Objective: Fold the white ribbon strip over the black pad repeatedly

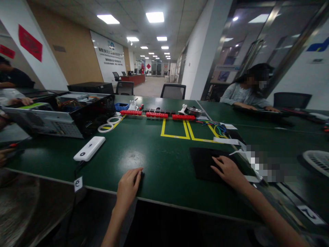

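Observation:
Close to the table's front edge, my left hand rests on the green tabletop with its fingers curled in and the thumb near the index finger. A small dark patch shows beside the fingertips; I cannot tell whether it is an object or shadow. Over a thin black mat, my right hand has its thumb and index finger apart with nothing between them. A flat white ribbon cable lies just beyond the mat. To the left of my left hand is a white power bank with a black cable.
An opened computer case stands at the left. Red bins, white rings, a blue tray and coloured wires lie farther back near yellow tape outlines. Another person sits at the right.

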`<state>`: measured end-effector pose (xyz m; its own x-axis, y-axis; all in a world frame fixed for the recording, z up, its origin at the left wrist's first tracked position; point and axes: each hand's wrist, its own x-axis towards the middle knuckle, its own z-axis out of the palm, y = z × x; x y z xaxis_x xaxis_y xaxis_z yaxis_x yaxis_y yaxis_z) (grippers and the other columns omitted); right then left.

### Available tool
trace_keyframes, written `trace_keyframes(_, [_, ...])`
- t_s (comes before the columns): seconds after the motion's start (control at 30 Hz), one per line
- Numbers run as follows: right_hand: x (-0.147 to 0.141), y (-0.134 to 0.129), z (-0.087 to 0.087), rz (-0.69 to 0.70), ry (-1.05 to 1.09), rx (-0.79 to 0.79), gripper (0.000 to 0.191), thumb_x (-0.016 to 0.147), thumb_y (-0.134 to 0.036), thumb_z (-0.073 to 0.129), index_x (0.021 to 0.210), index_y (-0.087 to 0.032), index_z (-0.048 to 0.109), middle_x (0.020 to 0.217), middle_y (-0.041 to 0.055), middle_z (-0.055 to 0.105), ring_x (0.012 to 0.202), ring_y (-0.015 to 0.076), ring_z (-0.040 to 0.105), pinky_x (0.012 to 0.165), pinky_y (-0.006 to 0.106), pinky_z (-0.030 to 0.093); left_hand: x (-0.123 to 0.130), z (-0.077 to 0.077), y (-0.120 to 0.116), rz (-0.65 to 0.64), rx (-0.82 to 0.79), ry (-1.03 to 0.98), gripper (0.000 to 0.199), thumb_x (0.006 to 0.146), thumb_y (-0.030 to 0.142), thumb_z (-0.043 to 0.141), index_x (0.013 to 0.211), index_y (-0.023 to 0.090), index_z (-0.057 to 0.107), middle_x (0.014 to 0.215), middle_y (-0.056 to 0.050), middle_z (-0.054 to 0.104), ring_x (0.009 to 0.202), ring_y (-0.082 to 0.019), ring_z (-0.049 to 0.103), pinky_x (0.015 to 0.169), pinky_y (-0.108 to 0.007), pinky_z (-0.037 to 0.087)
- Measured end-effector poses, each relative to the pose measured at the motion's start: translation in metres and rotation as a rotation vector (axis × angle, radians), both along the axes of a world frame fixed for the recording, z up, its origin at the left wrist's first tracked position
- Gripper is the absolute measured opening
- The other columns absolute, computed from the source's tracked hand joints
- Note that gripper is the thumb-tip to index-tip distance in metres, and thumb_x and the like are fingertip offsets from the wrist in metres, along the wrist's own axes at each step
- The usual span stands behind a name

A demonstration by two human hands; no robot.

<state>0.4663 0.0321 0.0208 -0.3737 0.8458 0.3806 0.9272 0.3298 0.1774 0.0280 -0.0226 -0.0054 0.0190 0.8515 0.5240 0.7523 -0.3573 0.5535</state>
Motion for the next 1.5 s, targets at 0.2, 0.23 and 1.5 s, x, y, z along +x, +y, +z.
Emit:
trace_keyframes(0.2, [-0.091,-0.017,0.007,0.029,0.005,-0.048,0.05,0.092,-0.039,0.034,0.123,-0.006,0.054,0.106,0.0185,0.058,0.103,0.0272,0.052,0.091,0.042,0.041,0.0,0.0,0.0,-0.007,0.006,0.004,0.026,0.094,0.028,0.042,0.102,0.02,0.065,0.099,-0.007,0.07,0.092,-0.021,0.065,0.085,-0.035,0.049])
trace_keyframes(0.23, [-0.107,-0.02,0.008,0.016,0.004,-0.061,0.049,0.092,-0.038,0.033,0.124,-0.007,0.054,0.108,0.0186,0.057,0.105,0.0278,0.051,0.092,0.043,0.04,0.0,0.001,-0.001,-0.007,0.008,0.012,0.026,0.094,0.028,0.042,0.102,0.02,0.065,0.099,-0.007,0.07,0.092,-0.021,0.065,0.085,-0.036,0.049])
trace_keyframes(1.5, [0.023,-0.013,0.069,-0.693,0.159,0.094,0.042,0.087,-0.021,0.027,0.085,-0.011,0.068,0.089,0.0225,0.057,0.08,0.0305,0.058,0.058,0.041,0.041,0.024,0.014,0.026,-0.145,-0.015,0.394,0.029,0.085,0.028,0.06,0.114,0.026,0.066,0.114,-0.008,0.067,0.103,-0.027,0.059,0.088,-0.042,0.047])
